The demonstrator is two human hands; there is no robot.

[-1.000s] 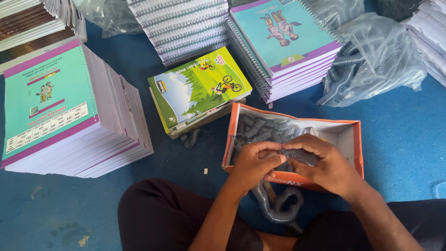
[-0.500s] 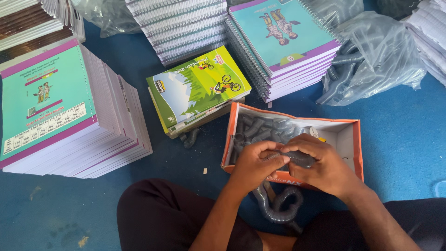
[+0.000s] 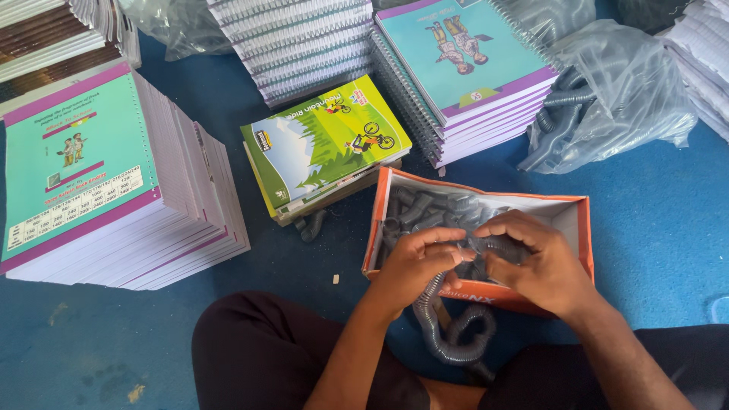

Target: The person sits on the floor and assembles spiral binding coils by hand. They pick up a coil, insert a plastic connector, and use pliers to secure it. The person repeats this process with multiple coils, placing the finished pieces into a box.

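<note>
Both my hands meet over the near edge of an open orange cardboard box (image 3: 583, 228) on the blue floor. My left hand (image 3: 414, 262) and my right hand (image 3: 535, 262) pinch the same long grey spiral binding coil (image 3: 448, 345) between their fingers. The coil hangs from my hands and curls down in a loop between my knees. Several more grey coils (image 3: 421, 206) fill the box. A green-covered notebook (image 3: 326, 144) lies on a short pile just left of the box.
A tall stack of teal and purple books (image 3: 91, 182) stands at the left. Spiral-bound book stacks (image 3: 471, 68) sit behind the box. A clear plastic bag of coils (image 3: 615, 91) lies at the back right. Two loose coils (image 3: 311, 225) rest by the green notebook.
My hands have shifted a little over the box edge while working the coil. The fingers stay closed on it. Nothing else has moved.
</note>
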